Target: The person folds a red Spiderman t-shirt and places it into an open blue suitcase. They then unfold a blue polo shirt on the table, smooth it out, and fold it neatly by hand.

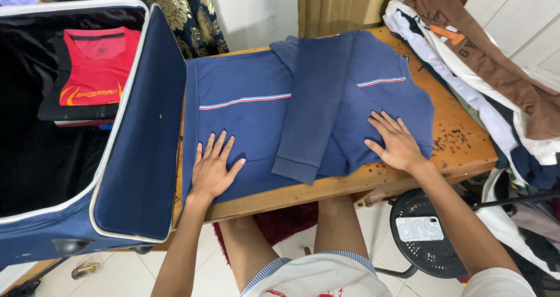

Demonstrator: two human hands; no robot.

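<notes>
A dark blue sweater [251, 119] with a thin red, white and light blue chest stripe lies flat on a wooden table [461, 148]. One sleeve [312, 110] is folded down over its middle. My left hand [212, 169] presses flat on the sweater's lower left part, fingers spread. My right hand [394, 141] lies flat on the sweater's right side, close to its edge. Neither hand holds anything.
An open blue suitcase [143, 145] stands at the left, with a folded red shirt [93, 69] inside. A pile of clothes [496, 69] covers the table's right end. A black stool [423, 233] stands below right. Curtains hang behind the table.
</notes>
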